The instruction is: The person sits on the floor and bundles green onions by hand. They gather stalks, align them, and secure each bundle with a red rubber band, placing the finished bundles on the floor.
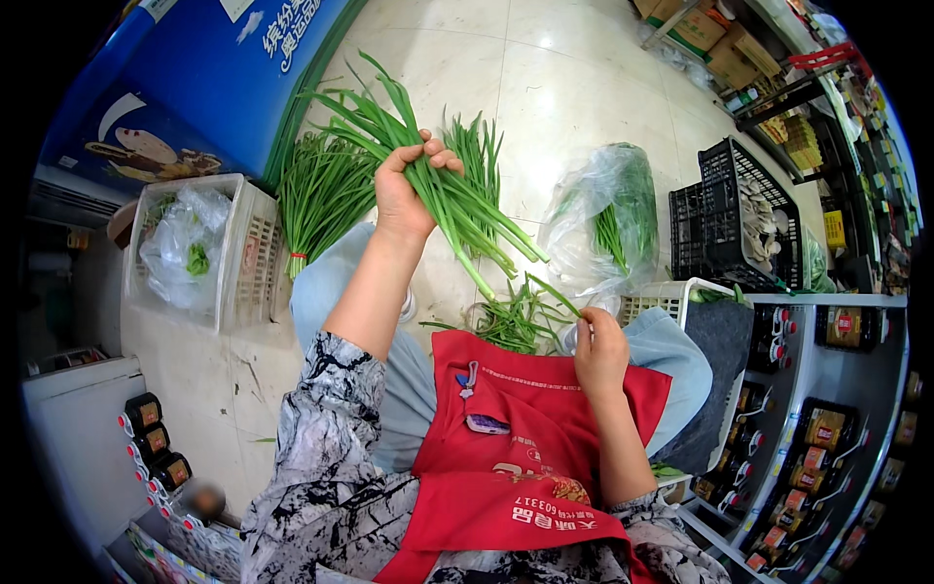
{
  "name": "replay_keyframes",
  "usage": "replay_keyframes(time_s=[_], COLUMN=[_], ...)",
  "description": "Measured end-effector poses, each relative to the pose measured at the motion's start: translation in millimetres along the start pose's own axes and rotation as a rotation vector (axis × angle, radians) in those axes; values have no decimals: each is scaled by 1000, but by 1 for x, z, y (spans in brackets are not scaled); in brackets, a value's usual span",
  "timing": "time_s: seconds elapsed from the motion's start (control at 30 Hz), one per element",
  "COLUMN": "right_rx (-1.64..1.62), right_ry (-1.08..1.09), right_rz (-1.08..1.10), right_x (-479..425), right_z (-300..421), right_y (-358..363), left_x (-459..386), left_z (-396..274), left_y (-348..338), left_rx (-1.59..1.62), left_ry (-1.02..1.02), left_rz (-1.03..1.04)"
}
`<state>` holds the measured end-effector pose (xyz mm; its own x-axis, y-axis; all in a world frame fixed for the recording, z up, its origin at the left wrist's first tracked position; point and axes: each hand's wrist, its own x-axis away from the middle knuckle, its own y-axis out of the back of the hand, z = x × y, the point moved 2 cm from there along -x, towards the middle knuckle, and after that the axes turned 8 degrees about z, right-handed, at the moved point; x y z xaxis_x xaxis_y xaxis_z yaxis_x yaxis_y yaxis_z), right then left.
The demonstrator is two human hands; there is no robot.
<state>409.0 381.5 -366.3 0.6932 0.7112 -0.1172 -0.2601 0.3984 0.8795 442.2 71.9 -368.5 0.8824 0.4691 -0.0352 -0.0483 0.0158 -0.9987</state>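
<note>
My left hand [408, 182] is closed around a loose bunch of green garlic chives [467, 212], its pale stem ends pointing right and down. Lower right, my right hand [600, 350] pinches the end of a single green stalk [552, 293] between thumb and fingers. Below the bunch, a small heap of green scraps [514, 321] lies on the floor between my feet. A larger chive bundle with a red band [297, 257] is left of my left hand, and another bunch [485, 150] lies behind it. To the right, a clear plastic bag [635, 212] holds more greens.
A white plastic crate [252, 270] with bagged greens stands left, by a blue freezer cabinet [211, 66]. Black crates [704, 241] and a pale crate with a dark top [711, 365] are at right, beside shelves of bottles [824, 431]. A red apron [525, 438] covers my lap.
</note>
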Motion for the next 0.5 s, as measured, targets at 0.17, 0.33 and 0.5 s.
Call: replay_keyframes(time_s=[0.17,0.33,0.5], right_rx=[51,8,233], right_ry=[-55,263,-5], right_rz=[14,-129,117], right_x=[-7,-59,-99], right_z=[1,104,81], right_y=[9,32,-48], left_x=[-3,1,-12], left_z=[9,7,23], left_y=[1,9,31], left_rx=[-30,-209,-305], left_ry=[35,-2,33], left_rz=[-34,-144,-276])
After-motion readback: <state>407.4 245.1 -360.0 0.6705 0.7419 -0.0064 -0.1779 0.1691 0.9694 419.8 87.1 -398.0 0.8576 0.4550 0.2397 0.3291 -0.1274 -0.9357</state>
